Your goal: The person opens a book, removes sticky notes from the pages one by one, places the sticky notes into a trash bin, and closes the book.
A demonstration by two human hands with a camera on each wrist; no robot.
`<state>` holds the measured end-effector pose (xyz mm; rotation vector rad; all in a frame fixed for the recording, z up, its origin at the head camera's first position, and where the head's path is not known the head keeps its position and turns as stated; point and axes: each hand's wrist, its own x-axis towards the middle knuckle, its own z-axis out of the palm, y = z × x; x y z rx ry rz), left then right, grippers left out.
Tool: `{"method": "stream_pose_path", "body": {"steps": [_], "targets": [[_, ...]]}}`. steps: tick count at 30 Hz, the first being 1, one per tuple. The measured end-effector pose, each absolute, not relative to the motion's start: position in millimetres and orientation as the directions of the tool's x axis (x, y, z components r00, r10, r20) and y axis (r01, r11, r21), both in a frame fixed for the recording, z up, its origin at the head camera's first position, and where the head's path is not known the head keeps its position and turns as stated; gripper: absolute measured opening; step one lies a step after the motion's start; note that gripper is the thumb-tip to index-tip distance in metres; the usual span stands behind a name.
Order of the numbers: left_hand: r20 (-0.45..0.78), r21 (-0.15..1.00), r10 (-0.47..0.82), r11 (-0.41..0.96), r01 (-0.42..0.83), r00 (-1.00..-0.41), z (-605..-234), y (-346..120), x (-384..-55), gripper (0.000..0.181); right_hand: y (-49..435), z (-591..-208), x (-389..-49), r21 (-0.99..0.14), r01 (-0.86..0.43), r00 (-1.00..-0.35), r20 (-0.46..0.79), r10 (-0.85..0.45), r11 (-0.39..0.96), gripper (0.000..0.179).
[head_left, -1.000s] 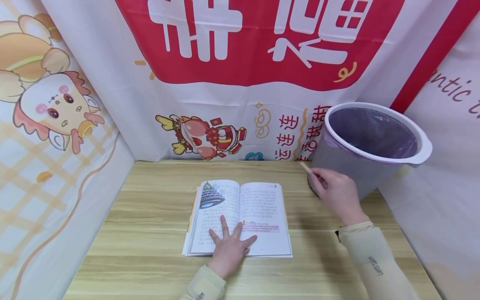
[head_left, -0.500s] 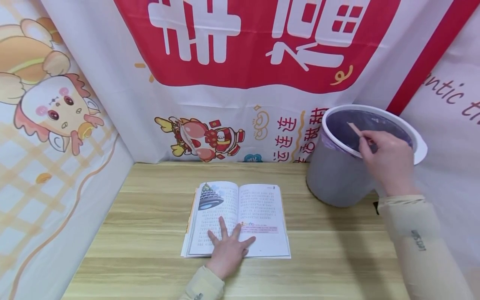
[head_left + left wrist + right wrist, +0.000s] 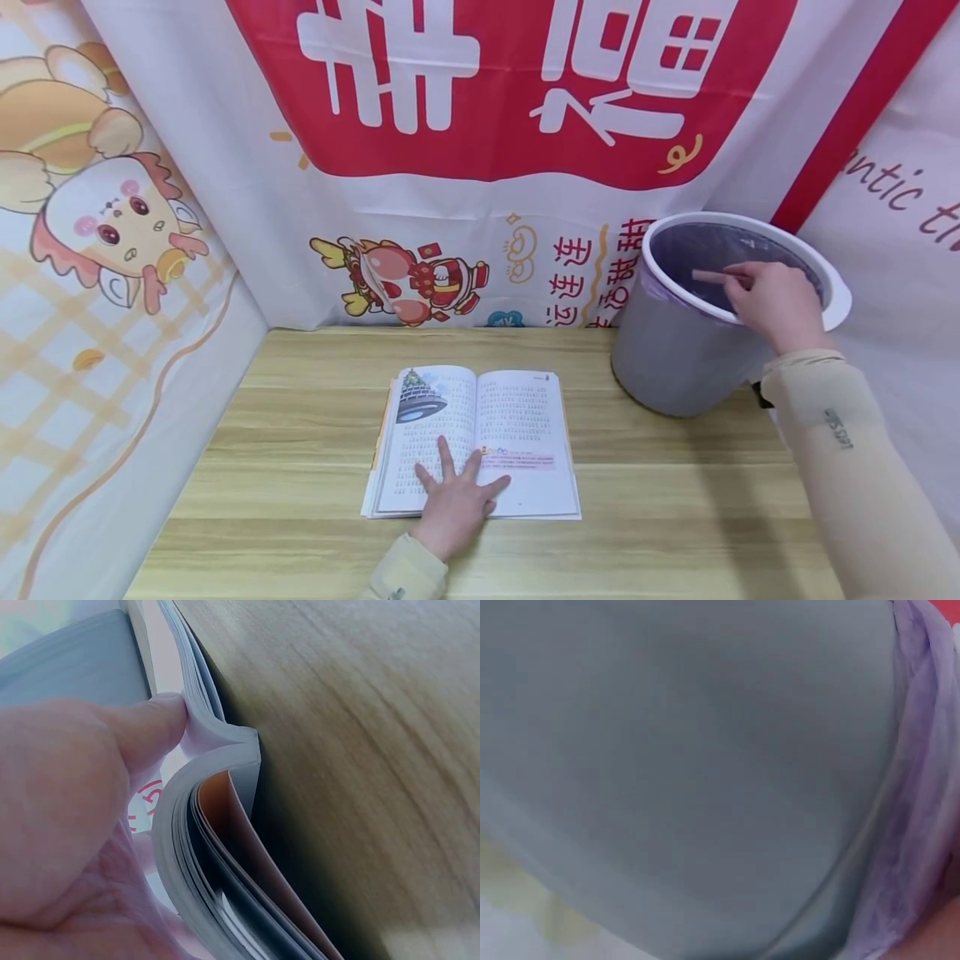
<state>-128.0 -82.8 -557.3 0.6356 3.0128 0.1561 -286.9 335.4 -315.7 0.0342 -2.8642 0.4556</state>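
Observation:
An open book with printed pages lies on the wooden table. My left hand rests spread on its lower pages, across the middle fold. In the left wrist view the thumb presses near the spine, above the curved page edges. Over the mouth of the grey trash can, my right hand pinches a small flat, light-brown strip; its exact kind cannot be told. The right wrist view is filled by the can's grey wall and the purple bag folded over its rim.
The trash can's white rim stands high at the table's back right. Curtains with printed figures hang behind and at both sides of the wooden table.
My right hand has moved right and up from beside the trash can to over its mouth, still pinching the strip, which now points more level. The left hand stays on the book.

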Motion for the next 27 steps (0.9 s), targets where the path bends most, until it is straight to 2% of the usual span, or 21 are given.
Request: {"method": "stream_pose_path", "body": {"steps": [4, 8, 11, 13, 16, 19, 21, 22, 24, 27], "targets": [[-0.026, 0.117, 0.407, 0.908, 0.401, -0.913, -557.0, -83.3, -128.0, 0.043, 337.4, -317.7, -288.8, -0.357, -0.041, -0.978, 0.204, 0.035, 0.933, 0.033], [-0.030, 0.120, 0.402, 0.910, 0.396, -0.915, -557.0, -83.5, -127.8, 0.043, 335.6, -317.0, -288.4, -0.358, -0.056, -0.972, 0.233, 0.031, 0.932, 0.029], [-0.035, 0.125, 0.404, 0.909, 0.397, -0.914, -557.4, -83.6, -127.6, 0.043, 332.3, -315.2, -284.0, -0.363, -0.044, -0.969, 0.243, 0.049, 0.931, 0.031], [-0.036, 0.129, 0.406, 0.908, 0.398, -0.913, -557.3, -83.6, -127.2, 0.043, 327.9, -315.4, -278.1, -0.373, -0.051, -0.954, 0.292, 0.065, 0.927, 0.034], [-0.037, 0.130, 0.406, 0.908, 0.398, -0.913, -557.6, -83.5, -126.8, 0.043, 315.8, -322.3, -266.5, -0.413, -0.142, -0.863, 0.496, 0.092, 0.900, 0.038], [-0.040, 0.129, 0.403, 0.909, 0.395, -0.914, -557.3, -83.4, -126.5, 0.043, 299.2, -337.0, -251.6, -0.421, -0.324, -0.669, 0.735, 0.110, 0.847, 0.040], [-0.043, 0.130, 0.401, 0.910, 0.393, -0.915, -557.2, -83.2, -126.6, 0.043, 286.6, -350.9, -239.2, -0.409, -0.423, -0.558, 0.821, 0.123, 0.809, 0.039], [-0.044, 0.133, 0.400, 0.910, 0.391, -0.915, -556.9, -83.0, -126.7, 0.043, 280.2, -359.1, -232.3, -0.414, -0.458, -0.529, 0.838, 0.133, 0.786, 0.038], [-0.043, 0.139, 0.398, 0.911, 0.389, -0.916, -556.7, -82.8, -126.9, 0.043, 268.1, -379.4, -219.0, -0.429, -0.506, -0.515, 0.846, 0.137, 0.748, 0.037], [-0.040, 0.144, 0.393, 0.912, 0.384, -0.919, -556.3, -82.7, -127.1, 0.042, 252.9, -418.9, -201.1, -0.488, -0.508, -0.604, 0.789, 0.110, 0.710, 0.036]]}}
